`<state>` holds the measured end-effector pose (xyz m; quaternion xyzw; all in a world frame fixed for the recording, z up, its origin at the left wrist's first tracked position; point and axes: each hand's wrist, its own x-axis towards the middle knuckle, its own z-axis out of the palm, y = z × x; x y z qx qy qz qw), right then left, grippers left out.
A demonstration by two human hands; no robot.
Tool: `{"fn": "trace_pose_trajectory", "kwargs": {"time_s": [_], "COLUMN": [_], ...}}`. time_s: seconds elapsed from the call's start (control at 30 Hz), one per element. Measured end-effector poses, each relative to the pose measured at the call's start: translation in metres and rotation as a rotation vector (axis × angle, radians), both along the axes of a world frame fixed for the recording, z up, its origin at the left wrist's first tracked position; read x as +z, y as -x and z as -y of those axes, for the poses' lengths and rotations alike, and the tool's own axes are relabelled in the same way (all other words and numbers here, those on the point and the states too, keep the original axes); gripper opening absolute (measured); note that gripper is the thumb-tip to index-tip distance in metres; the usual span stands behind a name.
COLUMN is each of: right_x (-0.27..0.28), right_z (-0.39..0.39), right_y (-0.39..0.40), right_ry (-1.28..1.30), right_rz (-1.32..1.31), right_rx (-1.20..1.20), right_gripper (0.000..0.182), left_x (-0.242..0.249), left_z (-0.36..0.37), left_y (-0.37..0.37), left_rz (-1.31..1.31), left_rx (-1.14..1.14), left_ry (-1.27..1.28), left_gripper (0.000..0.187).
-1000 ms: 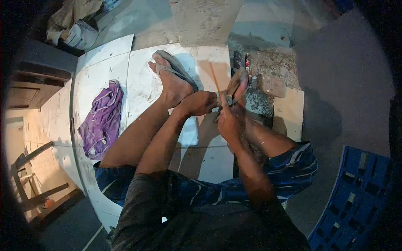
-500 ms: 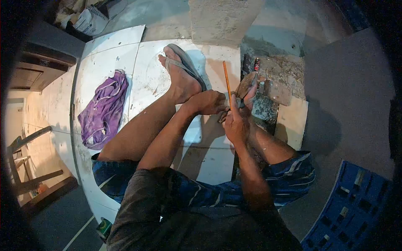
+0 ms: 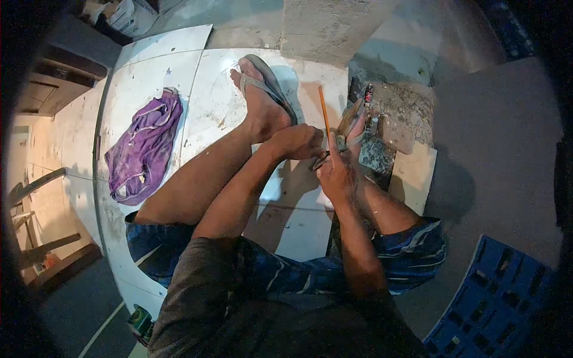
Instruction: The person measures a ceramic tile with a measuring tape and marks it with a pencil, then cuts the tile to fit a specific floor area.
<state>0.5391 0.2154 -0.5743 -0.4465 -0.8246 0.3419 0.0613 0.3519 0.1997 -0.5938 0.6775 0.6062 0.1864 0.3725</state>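
My left hand [image 3: 300, 142] is closed, its fingers wrapped round something small and dark at their tips that I cannot make out. Close beside it on the right, my right hand [image 3: 336, 177] is closed on the lower end of a thin orange stick [image 3: 324, 110], which points up and away from me. Both hands are between my feet, near the sandal [image 3: 349, 119] on my right foot. Part of a dark object [image 3: 319, 162] shows between the two hands.
A purple cloth [image 3: 145, 146] lies on the white tiles at the left. Broken rubble [image 3: 406, 116] and a small red-and-black item [image 3: 368, 94] are beyond my right foot. A blue patterned mat [image 3: 495, 298] is at the lower right, a green can [image 3: 141, 323] at the lower left.
The whole view has shifted slightly. Both hands keep nearly the same pose, and the orange stick is still in my right hand.
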Motion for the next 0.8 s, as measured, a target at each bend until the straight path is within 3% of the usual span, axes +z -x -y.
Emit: {"fn": "trace_pose_trajectory", "kwargs": {"time_s": [0.1, 0.17, 0.27, 0.3, 0.37, 0.4, 0.47, 0.5, 0.57, 0.63, 0.8], "right_x": [-0.016, -0.004, -0.004, -0.003, -0.006, -0.01, -0.016, -0.014, 0.015, 0.008, 0.015], "right_z": [-0.006, -0.018, -0.033, -0.028, -0.021, -0.022, -0.024, -0.022, -0.007, -0.003, 0.018], "right_y": [-0.004, 0.004, -0.002, -0.009, -0.021, -0.02, -0.01, -0.002, 0.019, 0.01, -0.018], "right_ry": [-0.227, -0.522, -0.612, -0.609, -0.036, -0.042, -0.266, -0.266, -0.296, -0.285, -0.222], "right_rz": [-0.152, -0.308, -0.216, -0.207, 0.173, 0.175, -0.119, -0.117, 0.358, 0.28, 0.201], "right_rx": [0.089, 0.211, 0.347, 0.344, 0.352, 0.354, 0.282, 0.283, 0.2, 0.208, 0.186], "right_gripper": [0.067, 0.073, 0.082, 0.082, 0.087, 0.087, 0.082, 0.082, 0.07, 0.069, 0.07], "left_x": [0.008, 0.002, -0.007, -0.009, -0.013, -0.017, -0.034, -0.044, -0.04, -0.015, -0.031], "left_z": [0.001, 0.002, 0.0, -0.001, -0.007, -0.007, -0.009, -0.011, -0.005, -0.001, -0.006], "left_y": [-0.001, 0.001, 0.001, 0.0, 0.0, -0.002, 0.0, 0.002, -0.003, 0.002, 0.003], "left_rz": [-0.025, -0.045, 0.036, 0.037, 0.033, 0.054, 0.072, 0.032, 0.01, 0.029, -0.024], "left_rx": [-0.018, -0.031, -0.02, -0.055, -0.088, -0.093, -0.099, -0.138, -0.171, -0.056, -0.061], "left_ry": [-0.002, -0.026, -0.079, -0.036, -0.009, -0.013, -0.019, -0.126, -0.223, 0.002, -0.108], "left_gripper": [0.041, 0.041, 0.038, 0.036, 0.035, 0.033, 0.031, 0.03, 0.029, 0.029, 0.026]}}
